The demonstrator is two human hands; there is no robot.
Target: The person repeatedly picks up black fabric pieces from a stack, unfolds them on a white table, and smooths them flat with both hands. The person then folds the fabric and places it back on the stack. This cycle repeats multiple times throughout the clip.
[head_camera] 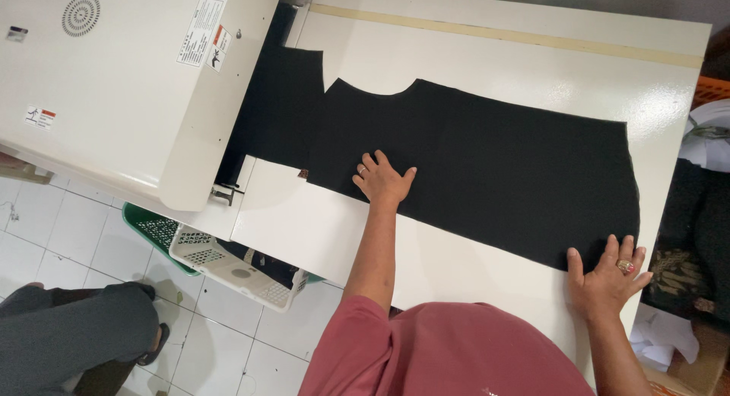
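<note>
- The left hand [382, 179] lies flat, fingers spread, pressing on the near edge of a black cut fabric panel [487, 160]; it grips nothing.
- The right hand [606, 278] is likewise open and flat, on the panel's near right corner (a ring shows on one finger).
- The panel lies spread across the cream table [319, 229], its left end reaching another black piece [283, 107] at the mouth of a cream machine [129, 76].
- It looks thin, limp and light, likely to wrinkle or slide; flat palms or a pinch at its edges would suit it best.
- Below the table stand a white plastic basket [228, 263] and a green basket [148, 225]; someone's grey-trousered leg [68, 331] rests on the tiled floor.
</note>
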